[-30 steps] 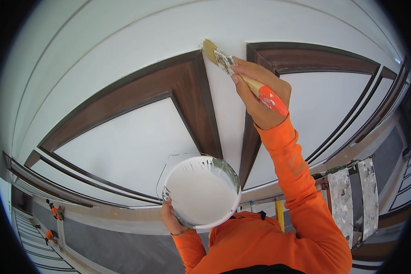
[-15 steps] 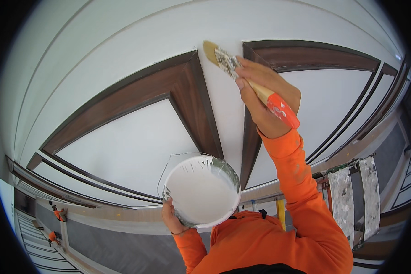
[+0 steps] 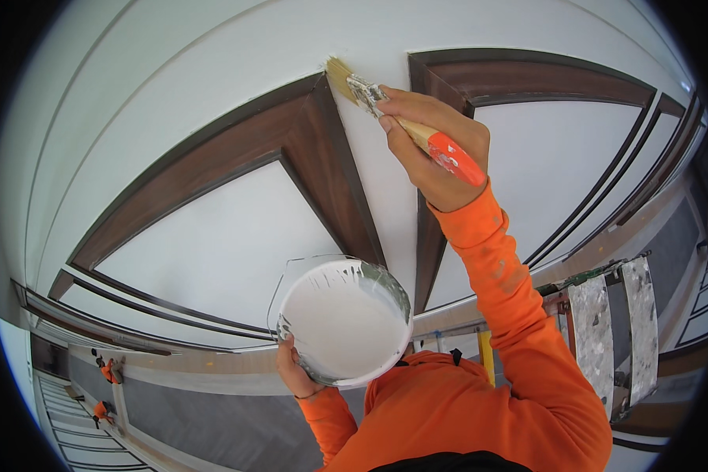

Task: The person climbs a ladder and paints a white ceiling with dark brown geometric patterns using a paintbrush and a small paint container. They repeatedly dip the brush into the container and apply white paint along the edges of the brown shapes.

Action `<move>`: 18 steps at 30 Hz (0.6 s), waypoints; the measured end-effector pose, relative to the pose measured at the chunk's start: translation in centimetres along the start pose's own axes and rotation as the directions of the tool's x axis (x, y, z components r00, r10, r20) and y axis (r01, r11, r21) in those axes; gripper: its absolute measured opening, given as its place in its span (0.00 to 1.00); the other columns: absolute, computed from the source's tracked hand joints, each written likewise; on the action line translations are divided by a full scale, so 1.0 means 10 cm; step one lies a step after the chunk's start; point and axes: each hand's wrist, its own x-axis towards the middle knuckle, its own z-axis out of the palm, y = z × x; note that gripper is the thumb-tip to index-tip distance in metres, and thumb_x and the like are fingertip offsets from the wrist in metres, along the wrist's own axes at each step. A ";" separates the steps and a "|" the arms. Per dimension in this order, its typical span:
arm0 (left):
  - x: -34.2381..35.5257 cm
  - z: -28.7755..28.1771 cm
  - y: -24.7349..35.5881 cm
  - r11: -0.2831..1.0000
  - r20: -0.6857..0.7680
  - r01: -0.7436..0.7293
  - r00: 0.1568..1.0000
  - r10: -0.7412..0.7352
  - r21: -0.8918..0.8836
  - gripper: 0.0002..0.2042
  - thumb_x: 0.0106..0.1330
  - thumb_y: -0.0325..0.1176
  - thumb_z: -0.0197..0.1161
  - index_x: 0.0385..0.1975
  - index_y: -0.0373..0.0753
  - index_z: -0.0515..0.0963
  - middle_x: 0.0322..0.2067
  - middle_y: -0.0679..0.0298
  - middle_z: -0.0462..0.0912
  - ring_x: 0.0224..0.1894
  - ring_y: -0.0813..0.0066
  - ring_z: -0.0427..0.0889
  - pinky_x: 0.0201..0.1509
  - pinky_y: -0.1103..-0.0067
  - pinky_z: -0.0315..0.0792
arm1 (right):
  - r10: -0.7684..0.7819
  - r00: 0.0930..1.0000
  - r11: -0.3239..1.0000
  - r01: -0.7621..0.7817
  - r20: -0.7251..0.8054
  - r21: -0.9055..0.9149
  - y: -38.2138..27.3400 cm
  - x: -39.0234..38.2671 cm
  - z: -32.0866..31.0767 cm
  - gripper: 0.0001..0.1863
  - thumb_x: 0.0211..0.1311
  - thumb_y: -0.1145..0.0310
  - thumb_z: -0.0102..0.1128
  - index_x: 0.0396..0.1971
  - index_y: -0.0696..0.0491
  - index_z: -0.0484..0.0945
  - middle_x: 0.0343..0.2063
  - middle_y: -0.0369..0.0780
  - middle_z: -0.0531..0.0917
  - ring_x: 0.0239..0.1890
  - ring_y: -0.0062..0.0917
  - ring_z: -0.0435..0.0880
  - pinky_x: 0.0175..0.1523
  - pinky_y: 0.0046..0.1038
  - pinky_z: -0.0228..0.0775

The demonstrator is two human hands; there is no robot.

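My right hand is closed round the handle of a paintbrush with a red end and a paint-smeared metal band. Its pale bristles rest at the upper corner of a dark brown wooden frame, against the white wall. Lower down, my left hand grips the side of a round paint bucket. White paint lies inside the bucket, with drips down its inner wall and a thin wire handle at its left. Fingers under the bucket are hidden.
A second dark wooden frame is on the wall to the right. At right stands a paint-spattered ladder or scaffold, with a yellow rail nearer me. Far below left, two people in orange are by the grey floor.
My right hand has moved the brush left and upward, bringing its bristles to the frame's corner. The bucket in my left hand has shifted slightly.
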 end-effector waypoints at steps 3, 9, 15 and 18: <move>0.01 -0.03 -0.01 0.999 0.016 0.022 1.000 -0.022 -0.038 0.11 0.66 0.37 0.57 0.31 0.35 0.76 0.28 0.66 0.78 0.32 0.76 0.79 0.36 0.79 0.74 | 0.015 1.000 1.000 -0.015 0.009 0.009 0.00 -0.03 -0.01 0.10 0.55 0.80 0.66 0.38 0.55 0.85 0.41 0.48 0.87 0.35 0.31 0.89 0.40 0.24 0.80; -0.13 0.21 0.12 1.000 0.035 0.028 0.999 -0.028 0.004 0.13 0.66 0.37 0.56 0.37 0.31 0.78 0.34 0.61 0.82 0.35 0.73 0.82 0.39 0.76 0.76 | 0.058 0.998 0.998 -0.059 0.026 0.012 0.05 -0.15 -0.03 0.10 0.55 0.79 0.67 0.38 0.55 0.85 0.40 0.47 0.87 0.34 0.31 0.89 0.39 0.24 0.80; -0.05 0.07 0.03 0.998 0.071 0.051 0.996 -0.049 -0.028 0.13 0.67 0.37 0.56 0.38 0.31 0.78 0.34 0.62 0.83 0.37 0.73 0.82 0.40 0.76 0.76 | 0.056 0.997 0.998 -0.056 0.055 -0.009 0.02 -0.16 -0.06 0.09 0.55 0.80 0.66 0.38 0.56 0.84 0.40 0.46 0.88 0.33 0.28 0.88 0.39 0.23 0.80; -0.04 0.04 0.02 0.998 0.059 0.058 0.997 -0.057 -0.004 0.13 0.67 0.37 0.56 0.39 0.31 0.77 0.35 0.62 0.83 0.38 0.73 0.82 0.42 0.76 0.76 | 0.044 0.997 0.999 -0.044 0.070 -0.011 0.01 -0.18 -0.08 0.10 0.56 0.83 0.65 0.37 0.58 0.84 0.41 0.45 0.88 0.34 0.23 0.87 0.39 0.21 0.79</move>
